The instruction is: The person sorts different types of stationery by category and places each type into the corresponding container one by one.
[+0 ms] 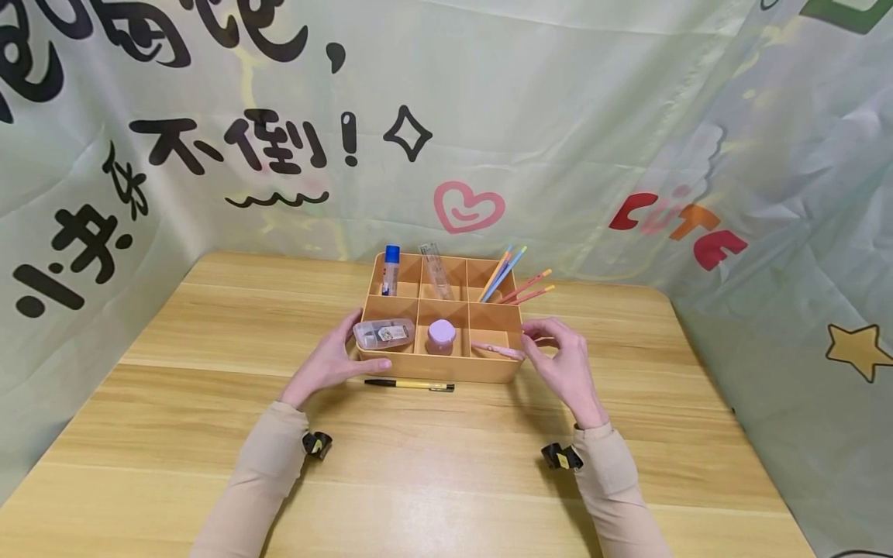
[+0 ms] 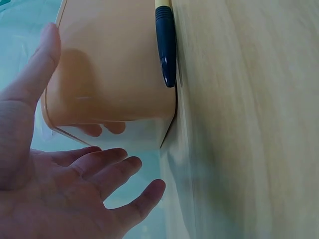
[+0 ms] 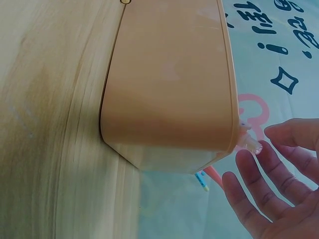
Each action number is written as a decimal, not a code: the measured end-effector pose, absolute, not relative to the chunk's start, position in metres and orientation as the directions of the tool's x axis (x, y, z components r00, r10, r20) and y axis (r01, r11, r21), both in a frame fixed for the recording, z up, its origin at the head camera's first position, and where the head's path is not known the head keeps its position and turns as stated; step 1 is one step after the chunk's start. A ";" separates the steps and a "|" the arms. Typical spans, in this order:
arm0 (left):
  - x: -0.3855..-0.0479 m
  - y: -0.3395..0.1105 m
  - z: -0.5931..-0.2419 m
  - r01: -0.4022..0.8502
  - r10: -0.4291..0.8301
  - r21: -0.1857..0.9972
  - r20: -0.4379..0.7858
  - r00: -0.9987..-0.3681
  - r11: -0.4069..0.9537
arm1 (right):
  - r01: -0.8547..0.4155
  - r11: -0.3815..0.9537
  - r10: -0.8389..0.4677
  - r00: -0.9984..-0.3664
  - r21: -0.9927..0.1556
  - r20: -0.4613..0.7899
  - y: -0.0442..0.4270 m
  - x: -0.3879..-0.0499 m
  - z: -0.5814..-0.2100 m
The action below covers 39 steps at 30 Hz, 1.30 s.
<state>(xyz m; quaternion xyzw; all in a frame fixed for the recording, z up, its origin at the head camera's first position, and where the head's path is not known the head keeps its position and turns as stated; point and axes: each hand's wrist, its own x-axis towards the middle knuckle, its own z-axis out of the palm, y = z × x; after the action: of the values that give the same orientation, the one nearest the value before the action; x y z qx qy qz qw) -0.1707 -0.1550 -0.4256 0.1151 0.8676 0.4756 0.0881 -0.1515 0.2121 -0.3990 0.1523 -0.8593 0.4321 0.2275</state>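
A tan six-compartment organizer (image 1: 446, 368) stands on the table between both hands. Around its front left corner lies my left hand (image 1: 331, 360), thumb along the front and fingers by the side; in the left wrist view the fingers are extended. My right hand (image 1: 563, 364) is at the right side, its fingertips close to the end of a pink pen (image 1: 497, 350) that leans in the front right compartment. In the right wrist view the pen's clear end (image 3: 251, 144) pokes past the rim beside loosely bent fingers; contact is unclear. A yellow-and-black pen (image 1: 410, 384) lies before the organizer.
The front row also holds a clear plastic case (image 1: 384, 334) and a lilac-lidded jar (image 1: 441, 337). Behind are a blue-capped glue stick (image 1: 391, 271), a clear ruler (image 1: 436, 271) and several colored pencils (image 1: 504, 275). A printed cloth (image 1: 544, 116) hangs behind the table.
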 end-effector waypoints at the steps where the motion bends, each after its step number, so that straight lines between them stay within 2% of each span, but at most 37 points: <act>1: -0.171 -0.155 -0.426 0.121 0.287 0.846 -0.039 -0.957 0.519 | -0.459 0.581 -0.066 -0.849 -0.672 0.524 0.212 -0.151 -0.399; 9: -0.171 -0.157 -0.428 0.162 0.310 0.816 -0.022 -0.950 0.555 | -0.464 0.575 -0.071 -0.849 -0.674 0.523 0.212 -0.151 -0.399; 20: -0.169 -0.160 -0.429 0.131 0.354 0.779 -0.122 -0.927 0.613 | -0.467 0.575 -0.077 -0.848 -0.672 0.524 0.212 -0.151 -0.399; 28: -0.167 -0.161 -0.426 0.103 0.320 0.734 -0.162 -0.934 0.671 | -0.468 0.571 -0.080 -0.849 -0.674 0.522 0.212 -0.151 -0.399; 35: -0.167 -0.164 -0.423 0.063 0.279 0.636 -0.246 -0.928 0.769 | -0.468 0.573 -0.083 -0.850 -0.673 0.520 0.212 -0.152 -0.401; 39: -0.166 -0.168 -0.422 0.056 0.291 0.632 -0.275 -0.916 0.773 | -0.469 0.572 -0.084 -0.850 -0.673 0.520 0.211 -0.152 -0.401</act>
<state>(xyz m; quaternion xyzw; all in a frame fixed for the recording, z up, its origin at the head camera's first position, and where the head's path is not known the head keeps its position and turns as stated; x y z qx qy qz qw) -0.1659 -0.1678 -0.4219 0.0938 0.9238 0.3238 0.1817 -0.1518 0.2112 -0.4008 0.1609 -0.8582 0.4339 0.2219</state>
